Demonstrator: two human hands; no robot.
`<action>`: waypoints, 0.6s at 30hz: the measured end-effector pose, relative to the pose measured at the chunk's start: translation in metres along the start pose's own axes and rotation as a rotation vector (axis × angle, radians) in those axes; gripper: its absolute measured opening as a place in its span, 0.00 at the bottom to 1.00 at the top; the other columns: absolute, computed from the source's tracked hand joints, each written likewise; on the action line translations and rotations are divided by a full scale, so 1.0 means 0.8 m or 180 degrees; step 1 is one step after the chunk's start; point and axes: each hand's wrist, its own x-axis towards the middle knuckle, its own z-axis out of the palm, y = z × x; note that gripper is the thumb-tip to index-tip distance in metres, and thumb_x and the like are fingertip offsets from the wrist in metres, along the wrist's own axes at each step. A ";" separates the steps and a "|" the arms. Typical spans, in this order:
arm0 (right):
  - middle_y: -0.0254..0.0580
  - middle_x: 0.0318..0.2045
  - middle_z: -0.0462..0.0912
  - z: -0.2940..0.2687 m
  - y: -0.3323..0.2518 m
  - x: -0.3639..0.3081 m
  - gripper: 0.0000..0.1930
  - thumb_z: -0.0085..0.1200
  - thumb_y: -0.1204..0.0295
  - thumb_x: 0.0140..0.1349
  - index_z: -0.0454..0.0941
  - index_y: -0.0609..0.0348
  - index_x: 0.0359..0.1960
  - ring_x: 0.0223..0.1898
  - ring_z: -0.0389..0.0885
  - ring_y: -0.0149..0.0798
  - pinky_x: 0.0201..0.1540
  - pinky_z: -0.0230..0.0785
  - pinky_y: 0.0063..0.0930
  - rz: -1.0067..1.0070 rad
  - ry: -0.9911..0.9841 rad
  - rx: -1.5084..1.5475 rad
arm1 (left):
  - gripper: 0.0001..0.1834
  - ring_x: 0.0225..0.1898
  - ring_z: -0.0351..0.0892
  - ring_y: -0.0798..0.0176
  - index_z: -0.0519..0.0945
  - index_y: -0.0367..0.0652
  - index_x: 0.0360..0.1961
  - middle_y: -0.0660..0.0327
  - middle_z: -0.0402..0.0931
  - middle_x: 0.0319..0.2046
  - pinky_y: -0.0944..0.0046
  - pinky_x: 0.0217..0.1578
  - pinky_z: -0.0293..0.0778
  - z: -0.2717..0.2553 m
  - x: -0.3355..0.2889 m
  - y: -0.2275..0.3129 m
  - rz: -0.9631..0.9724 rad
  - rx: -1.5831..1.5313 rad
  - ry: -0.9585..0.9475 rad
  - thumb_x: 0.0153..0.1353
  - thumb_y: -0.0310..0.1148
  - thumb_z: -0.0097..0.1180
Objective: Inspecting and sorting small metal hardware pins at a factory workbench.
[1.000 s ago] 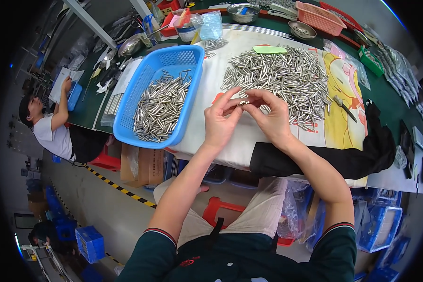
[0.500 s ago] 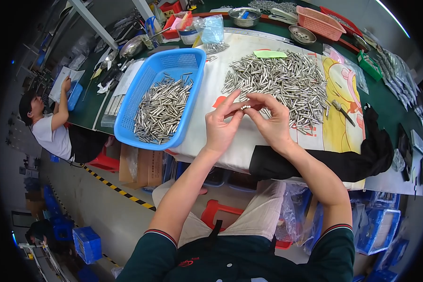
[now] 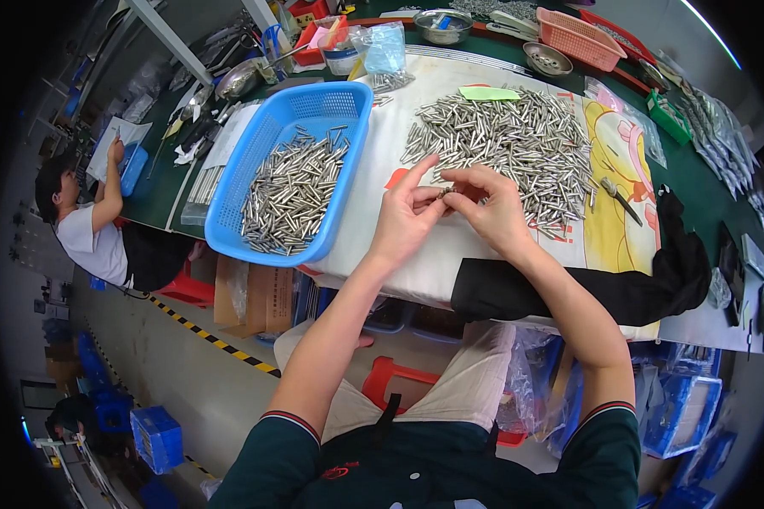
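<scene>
My left hand (image 3: 405, 216) and my right hand (image 3: 491, 208) meet at the near edge of a heap of slim silvery metal pins (image 3: 509, 140). Between their fingertips they pinch a small bunch of metal pins (image 3: 444, 193), seen mostly end-on and partly covered by the fingers. Both hands are closed on the bunch, the left index finger pointing up and away. To the left stands a blue plastic basket (image 3: 361, 144) with many more of these pins (image 3: 293, 199) in it. A green slip of paper (image 3: 489, 93) lies on the far part of the heap.
A black cloth (image 3: 586, 295) lies along the near table edge under my right forearm. Right of the heap rests a dark-handled tool (image 3: 624, 204). Metal bowls (image 3: 443, 28) and a pink basket (image 3: 579, 41) stand at the back. A co-worker (image 3: 89, 220) sits at far left, holding paper.
The bunch of pins has turned between my fingertips: its bright ends showed before, and now it looks darker and more covered. My hands have barely shifted otherwise.
</scene>
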 end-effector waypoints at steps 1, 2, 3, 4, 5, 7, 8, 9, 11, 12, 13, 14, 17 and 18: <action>0.39 0.25 0.78 0.000 0.003 0.000 0.13 0.59 0.79 0.46 0.81 0.61 0.37 0.23 0.76 0.30 0.27 0.69 0.23 0.0006 -0.0003 -0.0002 | 0.32 0.39 0.78 0.67 0.57 0.38 0.63 0.53 0.79 0.37 0.70 0.41 0.75 0.001 0.000 0.002 -0.0102 0.0029 -0.0107 0.56 0.16 0.50; 0.40 0.25 0.78 -0.001 0.007 0.000 0.12 0.59 0.78 0.46 0.81 0.61 0.36 0.23 0.77 0.32 0.27 0.70 0.24 -0.0036 -0.0048 -0.0035 | 0.32 0.39 0.78 0.67 0.57 0.38 0.63 0.53 0.79 0.37 0.70 0.41 0.75 0.001 0.000 0.004 -0.0107 0.0025 -0.0106 0.56 0.16 0.50; 0.42 0.25 0.78 -0.001 0.009 0.000 0.12 0.60 0.78 0.46 0.81 0.62 0.35 0.23 0.77 0.33 0.27 0.70 0.25 -0.0078 -0.0092 -0.0069 | 0.33 0.39 0.78 0.67 0.56 0.38 0.63 0.52 0.79 0.36 0.70 0.41 0.75 0.002 0.000 0.005 -0.0148 0.0029 -0.0113 0.55 0.15 0.49; 0.42 0.25 0.78 -0.001 0.007 0.000 0.12 0.60 0.78 0.46 0.81 0.62 0.35 0.23 0.77 0.33 0.27 0.70 0.25 -0.0078 -0.0101 -0.0065 | 0.34 0.38 0.78 0.67 0.55 0.39 0.64 0.52 0.79 0.36 0.70 0.41 0.75 0.001 0.000 0.006 -0.0187 0.0040 -0.0111 0.55 0.15 0.49; 0.40 0.26 0.78 -0.002 0.002 0.000 0.11 0.59 0.79 0.49 0.80 0.64 0.36 0.25 0.78 0.31 0.29 0.71 0.23 -0.0058 -0.0214 -0.0209 | 0.34 0.38 0.78 0.67 0.55 0.39 0.64 0.52 0.79 0.36 0.70 0.41 0.75 0.000 -0.001 0.006 -0.0190 0.0041 -0.0103 0.55 0.15 0.49; 0.39 0.27 0.77 -0.003 -0.001 0.000 0.10 0.58 0.80 0.51 0.80 0.66 0.37 0.27 0.78 0.29 0.31 0.72 0.20 -0.0039 -0.0330 -0.0355 | 0.36 0.36 0.79 0.65 0.52 0.39 0.65 0.50 0.79 0.35 0.67 0.41 0.77 -0.002 -0.001 0.005 -0.0181 0.0037 -0.0152 0.55 0.16 0.49; 0.39 0.27 0.77 -0.003 -0.001 0.000 0.10 0.58 0.80 0.51 0.80 0.66 0.37 0.27 0.78 0.30 0.31 0.72 0.20 -0.0018 -0.0334 -0.0323 | 0.36 0.36 0.79 0.65 0.52 0.39 0.65 0.50 0.79 0.35 0.67 0.41 0.77 -0.002 -0.001 0.005 -0.0182 0.0036 -0.0151 0.55 0.16 0.49; 0.39 0.27 0.77 -0.003 -0.001 0.000 0.10 0.58 0.80 0.52 0.80 0.66 0.37 0.27 0.78 0.30 0.31 0.72 0.20 0.0004 -0.0337 -0.0290 | 0.36 0.36 0.79 0.64 0.52 0.39 0.65 0.50 0.78 0.35 0.67 0.40 0.77 -0.001 -0.002 0.005 -0.0186 0.0046 -0.0179 0.55 0.16 0.49; 0.39 0.27 0.77 -0.005 -0.003 0.001 0.09 0.58 0.80 0.52 0.80 0.67 0.36 0.27 0.78 0.29 0.30 0.72 0.19 0.0000 -0.0410 -0.0266 | 0.36 0.36 0.79 0.64 0.52 0.39 0.65 0.50 0.78 0.36 0.66 0.40 0.77 -0.001 -0.002 0.007 -0.0195 0.0055 -0.0206 0.55 0.16 0.50; 0.39 0.26 0.78 -0.006 -0.005 0.001 0.08 0.57 0.79 0.52 0.80 0.68 0.35 0.27 0.78 0.29 0.30 0.72 0.19 -0.0007 -0.0479 -0.0242 | 0.36 0.36 0.79 0.64 0.52 0.38 0.65 0.50 0.78 0.36 0.67 0.39 0.77 -0.002 -0.002 0.008 -0.0241 -0.0009 -0.0268 0.55 0.16 0.50; 0.39 0.26 0.78 -0.010 -0.004 0.003 0.08 0.57 0.79 0.52 0.80 0.68 0.35 0.27 0.78 0.29 0.30 0.72 0.19 0.0000 -0.0476 -0.0245 | 0.36 0.36 0.79 0.64 0.51 0.37 0.65 0.50 0.78 0.36 0.67 0.39 0.77 -0.002 -0.002 0.009 -0.0288 -0.0075 -0.0335 0.55 0.16 0.50; 0.38 0.26 0.79 -0.014 -0.003 0.006 0.07 0.57 0.79 0.53 0.80 0.68 0.34 0.28 0.78 0.28 0.30 0.72 0.19 0.0322 -0.0669 0.0052 | 0.36 0.36 0.79 0.64 0.51 0.37 0.65 0.50 0.78 0.36 0.67 0.39 0.77 -0.002 -0.002 0.009 -0.0292 -0.0079 -0.0342 0.55 0.16 0.50; 0.34 0.24 0.80 -0.022 -0.006 0.011 0.05 0.57 0.76 0.55 0.80 0.66 0.30 0.26 0.74 0.24 0.28 0.67 0.18 0.0971 -0.0860 0.0728 | 0.32 0.35 0.80 0.65 0.57 0.35 0.62 0.51 0.79 0.35 0.68 0.38 0.77 -0.003 -0.002 0.008 -0.0506 -0.0425 -0.0425 0.55 0.18 0.52; 0.32 0.23 0.79 -0.023 -0.006 0.011 0.06 0.57 0.74 0.55 0.80 0.65 0.31 0.25 0.73 0.23 0.28 0.65 0.17 0.1108 -0.0830 0.0842 | 0.27 0.34 0.80 0.65 0.62 0.34 0.58 0.52 0.79 0.34 0.68 0.37 0.77 -0.005 -0.003 0.009 -0.0546 -0.0397 -0.0444 0.56 0.20 0.52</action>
